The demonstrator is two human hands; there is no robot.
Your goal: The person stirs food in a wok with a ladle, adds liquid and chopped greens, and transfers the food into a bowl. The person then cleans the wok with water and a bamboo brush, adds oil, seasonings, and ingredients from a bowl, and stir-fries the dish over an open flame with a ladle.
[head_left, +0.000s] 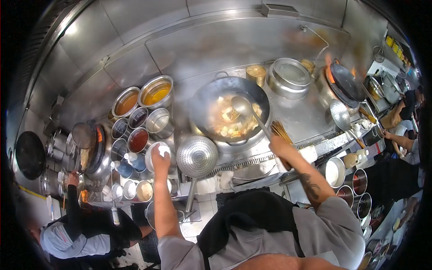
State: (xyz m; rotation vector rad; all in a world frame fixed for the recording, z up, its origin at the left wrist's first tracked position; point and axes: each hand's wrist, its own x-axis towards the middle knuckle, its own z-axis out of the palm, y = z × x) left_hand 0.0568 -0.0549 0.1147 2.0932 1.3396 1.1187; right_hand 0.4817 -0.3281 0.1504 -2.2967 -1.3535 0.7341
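My right hand [280, 146] is closed round the handle of a ladle [243, 107]. The ladle's bowl is in a large black wok [258, 96], among steaming pale pieces of food [229, 116] in light broth. My left hand [160, 157] is at a metal pot [149, 158] with something white at its rim; its fingers point down and are partly hidden, so I cannot tell what they grip. Beside that hand, a perforated strainer [197, 155] lies with its handle toward me. A bamboo brush [281, 131] stands just by my right hand.
Pots of yellow oil [157, 93], red sauce [138, 140] and dark liquid crowd the left, with blue-capped squeeze bottles [135, 161]. A lidded pot [290, 77] sits behind right. Flames rise round another wok [346, 81]. A co-worker [76, 236] works at left; others [407, 130] are at far right.
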